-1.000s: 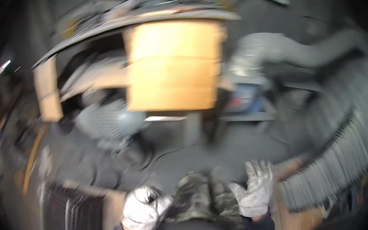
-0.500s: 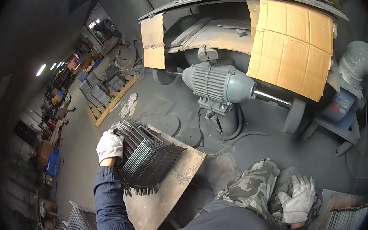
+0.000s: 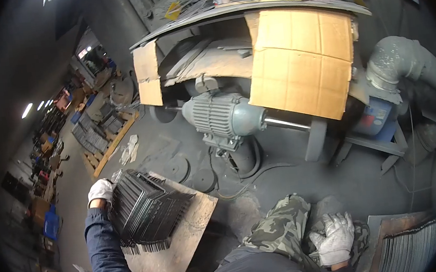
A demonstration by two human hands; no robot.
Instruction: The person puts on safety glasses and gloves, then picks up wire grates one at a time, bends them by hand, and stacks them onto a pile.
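Note:
My left hand [image 3: 101, 192], in a pale work glove, closes on the far left edge of a stack of dark bent metal frames [image 3: 146, 208]; its fingertips are partly hidden behind the stack. The frames are nested closely together on a tilted wooden board [image 3: 186, 244]. My right hand [image 3: 335, 237], also gloved, rests on my camouflage-trousered knee [image 3: 281, 219] with its fingers stretched out and holds nothing.
Ahead stands a grey motor [image 3: 216, 116] with a shaft and a wheel [image 3: 315, 139], below a hood hung with cardboard [image 3: 303, 65]. Another stack of metal pieces [image 3: 417, 245] is at the lower right. A pallet [image 3: 111, 149] bears more parts at the left.
The view has turned right, so the motor, hood and board sit further left. My left hand stays at the stack's edge; my right hand stays on the knee.

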